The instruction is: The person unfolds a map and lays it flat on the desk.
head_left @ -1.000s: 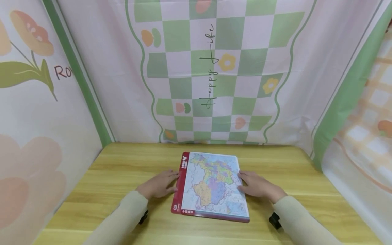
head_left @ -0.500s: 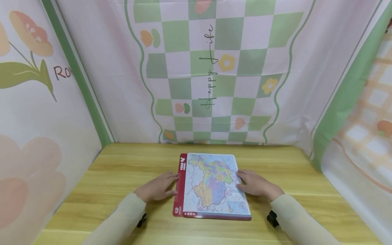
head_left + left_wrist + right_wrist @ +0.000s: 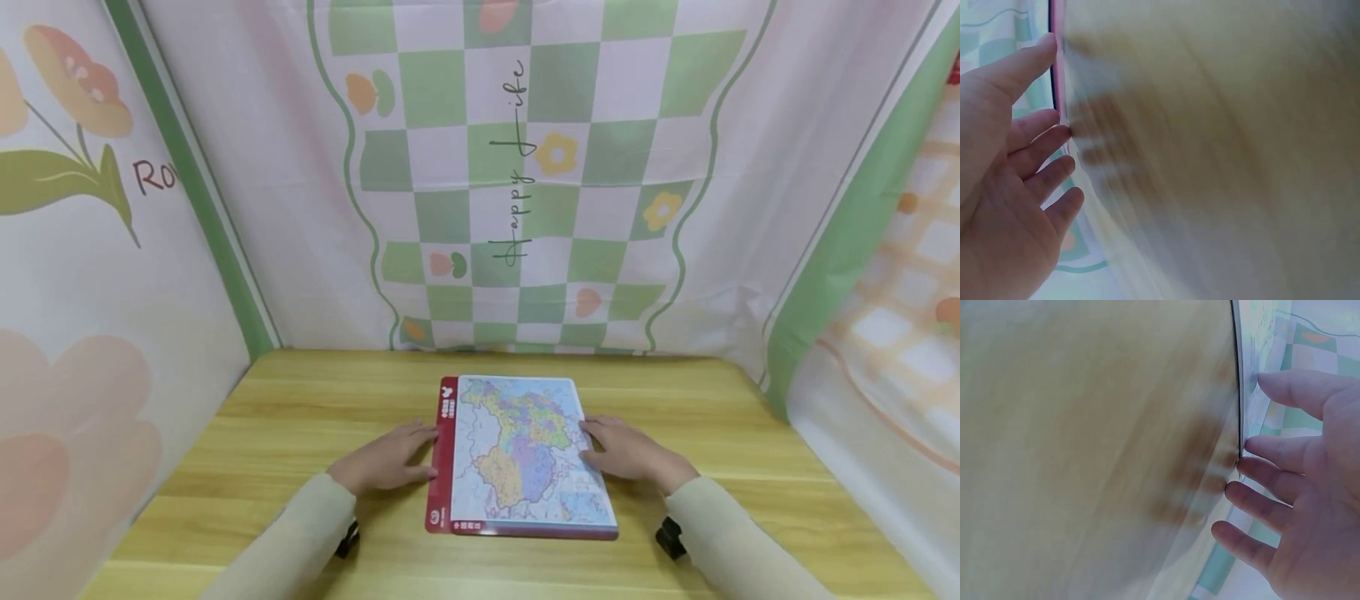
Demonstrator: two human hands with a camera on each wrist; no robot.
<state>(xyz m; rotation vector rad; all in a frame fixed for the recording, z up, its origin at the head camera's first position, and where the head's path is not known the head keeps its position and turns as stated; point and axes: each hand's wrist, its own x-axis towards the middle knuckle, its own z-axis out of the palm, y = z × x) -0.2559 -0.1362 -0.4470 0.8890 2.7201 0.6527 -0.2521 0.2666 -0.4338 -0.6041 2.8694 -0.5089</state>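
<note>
A flat rectangular map board (image 3: 517,450) with a red left border lies on the wooden table. Its printed map shows coloured regions on pale blue. My left hand (image 3: 386,458) rests at the red border, its fingertips touching that edge. At the opposite edge, the fingertips of my right hand (image 3: 626,450) touch the board. The left wrist view has the left hand (image 3: 1019,150) with thumb and fingers spread loosely by the pinkish edge. Similarly loose are the fingers of the right hand (image 3: 1297,469) in the right wrist view, beside the board's thin dark edge (image 3: 1239,381).
The light wooden table (image 3: 315,383) runs back to a curtain (image 3: 442,167) printed with green and white checks. Patterned cloth walls stand at the left (image 3: 75,275) and right (image 3: 885,308). A small black device (image 3: 671,537) shows under the right wrist.
The map board has turned slightly counterclockwise, its far edge going left and its near edge right. Both hands have shifted only a little and stay at its sides.
</note>
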